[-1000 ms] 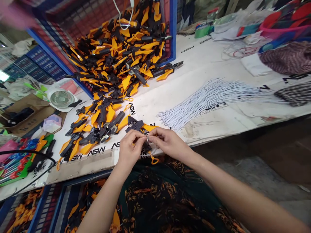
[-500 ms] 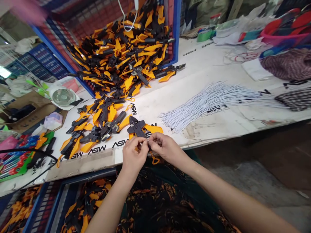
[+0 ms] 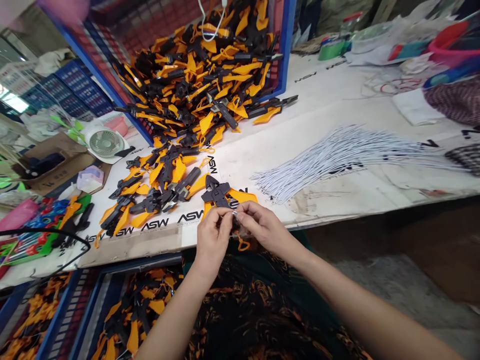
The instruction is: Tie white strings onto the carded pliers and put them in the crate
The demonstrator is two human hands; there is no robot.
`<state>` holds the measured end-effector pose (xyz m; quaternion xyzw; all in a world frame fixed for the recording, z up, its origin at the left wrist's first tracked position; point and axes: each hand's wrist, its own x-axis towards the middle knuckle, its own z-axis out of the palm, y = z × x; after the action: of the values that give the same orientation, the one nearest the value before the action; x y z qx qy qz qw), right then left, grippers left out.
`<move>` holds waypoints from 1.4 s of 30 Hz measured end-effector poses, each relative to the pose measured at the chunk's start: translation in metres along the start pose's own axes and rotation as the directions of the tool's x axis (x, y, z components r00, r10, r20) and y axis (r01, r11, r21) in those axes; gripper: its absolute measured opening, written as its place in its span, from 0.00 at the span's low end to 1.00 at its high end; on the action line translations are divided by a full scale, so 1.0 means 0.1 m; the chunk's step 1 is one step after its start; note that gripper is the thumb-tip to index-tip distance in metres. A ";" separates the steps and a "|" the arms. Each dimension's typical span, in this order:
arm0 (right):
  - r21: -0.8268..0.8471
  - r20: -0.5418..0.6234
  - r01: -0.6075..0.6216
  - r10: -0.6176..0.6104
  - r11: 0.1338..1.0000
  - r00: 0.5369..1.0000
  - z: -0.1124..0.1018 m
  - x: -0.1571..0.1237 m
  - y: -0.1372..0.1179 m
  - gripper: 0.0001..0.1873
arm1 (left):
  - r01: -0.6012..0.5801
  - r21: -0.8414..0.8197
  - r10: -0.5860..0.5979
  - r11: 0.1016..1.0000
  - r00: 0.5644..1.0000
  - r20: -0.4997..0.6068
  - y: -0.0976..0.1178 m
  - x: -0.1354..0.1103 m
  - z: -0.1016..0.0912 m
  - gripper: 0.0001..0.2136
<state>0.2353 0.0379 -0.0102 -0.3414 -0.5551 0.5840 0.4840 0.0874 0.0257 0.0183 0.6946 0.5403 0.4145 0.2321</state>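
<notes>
My left hand (image 3: 212, 237) and my right hand (image 3: 260, 226) meet at the table's front edge, fingertips pinched together on a thin white tie (image 3: 235, 212). Under the fingers hangs a black and orange plastic tool (image 3: 240, 243), mostly hidden, with its orange loop showing below my right hand. Another black and orange tool (image 3: 221, 194) lies on the table just beyond my hands. A fanned bundle of white ties (image 3: 337, 155) lies to the right of them.
A tilted blue crate (image 3: 283, 50) spills a big heap of black and orange tools (image 3: 202, 85) onto the white table (image 3: 300, 130). A small fan (image 3: 104, 144), a cardboard box (image 3: 52, 162) and clutter sit at left. A blue crate of tools (image 3: 131, 310) stands below the table.
The view has shifted a little, and my hands stay together at the table edge, fingers still working the white tie against the tool.
</notes>
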 end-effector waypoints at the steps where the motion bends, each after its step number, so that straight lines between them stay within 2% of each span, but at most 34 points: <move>1: 0.028 0.002 -0.036 0.036 0.999 0.999 0.00 0.01 -0.01 0.16 | -0.081 0.020 0.081 0.997 0.997 -0.004 -0.03 0.02 -0.01 0.07; 4: 0.105 0.045 -0.127 0.123 0.986 0.991 -0.01 0.04 -0.04 0.18 | -0.335 0.087 0.333 0.938 0.942 0.033 -0.12 0.08 -0.07 0.08; 7: 0.128 0.122 -0.187 0.172 0.974 0.978 -0.05 0.07 -0.05 0.19 | -0.435 0.179 0.425 0.882 0.900 0.097 -0.18 0.13 -0.12 0.08; 9: 0.082 0.138 -0.178 0.165 0.981 0.977 -0.07 0.07 -0.07 0.18 | -0.419 0.205 0.407 0.884 0.908 0.100 -0.20 0.14 -0.14 0.08; 13: -0.107 0.030 -0.033 0.036 0.994 0.999 -0.06 0.07 -0.08 0.13 | -0.332 0.182 0.320 0.926 0.943 0.094 -0.18 0.11 -0.13 0.07; 18: -0.230 -0.027 -0.055 0.050 0.972 0.998 -0.08 0.05 -0.02 0.16 | -0.182 0.131 0.169 0.974 0.980 0.103 -0.18 0.04 -0.12 0.06; 21: -0.224 -0.006 -0.015 0.014 0.974 1.000 -0.11 0.04 0.01 0.14 | -0.207 0.120 0.188 0.971 0.970 0.153 -0.20 0.04 -0.15 0.07; 23: -0.192 0.001 -0.018 0.018 0.981 1.000 -0.11 0.03 0.03 0.13 | -0.317 0.166 0.281 0.934 0.936 0.212 -0.22 0.07 -0.18 0.06; 24: -0.163 0.001 -0.036 0.037 0.986 0.999 -0.10 0.03 0.03 0.14 | -0.396 0.214 0.342 0.893 0.906 0.250 -0.24 0.09 -0.19 0.06; 27: -0.075 0.012 -0.091 0.092 0.993 0.996 -0.05 0.03 0.04 0.14 | -0.602 0.382 0.494 0.701 0.796 0.349 -0.26 0.15 -0.21 0.06; 29: -0.067 0.018 -0.100 0.102 0.993 0.995 -0.03 0.02 0.03 0.13 | -0.661 0.448 0.539 0.602 0.750 0.384 -0.26 0.19 -0.22 0.05; 31: -0.113 0.030 -0.090 0.094 0.989 0.995 -0.02 0.01 0.00 0.12 | -0.681 0.464 0.514 0.566 0.732 0.448 -0.25 0.19 -0.22 0.07; 34: -0.273 0.079 -0.057 0.081 0.960 0.994 -0.03 -0.03 -0.04 0.09 | -0.697 0.437 0.456 0.568 0.709 0.539 -0.23 0.15 -0.26 0.09; 37: -0.455 0.069 0.016 0.017 0.891 0.997 -0.06 -0.09 -0.08 0.08 | -0.697 0.387 0.449 0.603 0.698 0.558 -0.24 0.07 -0.35 0.09; 40: -0.536 0.012 0.039 -0.039 0.843 0.999 -0.05 -0.14 -0.10 0.08 | -0.642 0.373 0.384 0.670 0.730 0.566 -0.28 -0.01 -0.46 0.09; 42: -0.533 0.042 0.067 -0.053 0.843 0.998 -0.04 -0.16 -0.09 0.07 | -0.583 0.355 0.325 0.731 0.755 0.570 -0.29 -0.05 -0.53 0.09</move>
<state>0.2455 0.0237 -0.0037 -0.4375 -0.7122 0.3953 0.3809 0.0269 0.0234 0.0230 0.9226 0.3636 0.1187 0.0501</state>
